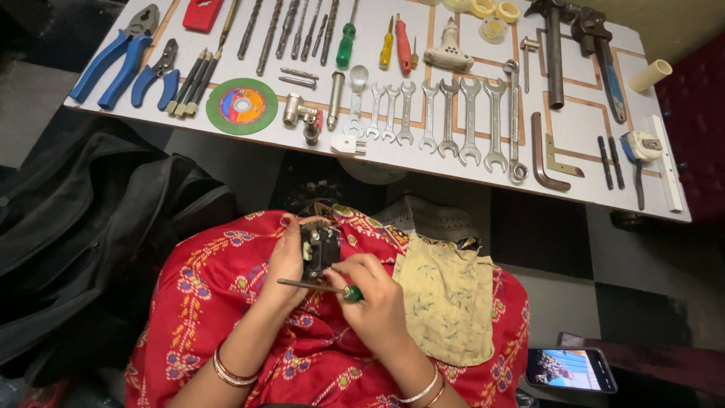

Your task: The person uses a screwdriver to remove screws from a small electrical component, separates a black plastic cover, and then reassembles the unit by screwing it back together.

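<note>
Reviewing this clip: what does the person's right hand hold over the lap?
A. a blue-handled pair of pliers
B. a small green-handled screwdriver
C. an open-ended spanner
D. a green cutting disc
B: the right hand grips a small screwdriver with a green handle, its shaft pointing toward the dark switch-like part held in the left hand; the pliers, spanners and disc lie on the board.

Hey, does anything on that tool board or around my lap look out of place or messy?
Mostly no: the spanners and drill bits lie in tidy rows on the board. One oddity: the cream tube sticks out past the board's right edge. The phone, screen lit, lies on the floor by your knee.
</note>
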